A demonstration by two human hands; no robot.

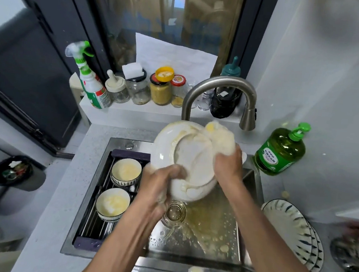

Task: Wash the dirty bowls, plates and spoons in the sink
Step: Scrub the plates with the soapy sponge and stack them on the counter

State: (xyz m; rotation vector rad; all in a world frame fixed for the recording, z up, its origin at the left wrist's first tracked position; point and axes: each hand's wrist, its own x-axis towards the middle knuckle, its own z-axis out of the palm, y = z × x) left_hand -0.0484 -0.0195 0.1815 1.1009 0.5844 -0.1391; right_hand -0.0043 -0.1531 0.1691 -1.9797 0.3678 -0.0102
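Note:
Over the steel sink (239, 234) I hold a white plate (185, 158) tilted up on edge, its underside streaked with yellowish foam. My left hand (161, 186) grips the plate's lower left rim. My right hand (228, 161) clutches a soapy yellow cloth (219, 137) against the plate's upper right part. Two soiled bowls (125, 171) (112, 203) stand on a drain rack (93, 221) in the sink's left half. A clear glass (175, 211) lies under the plate on the sink floor.
The faucet (222, 83) arches behind the plate. A green dish-soap bottle (281, 151) stands at the right. Striped plates (293, 232) are stacked on the right counter beside metal utensils (352, 257). Jars (160, 88) and a spray bottle (90, 80) line the back ledge.

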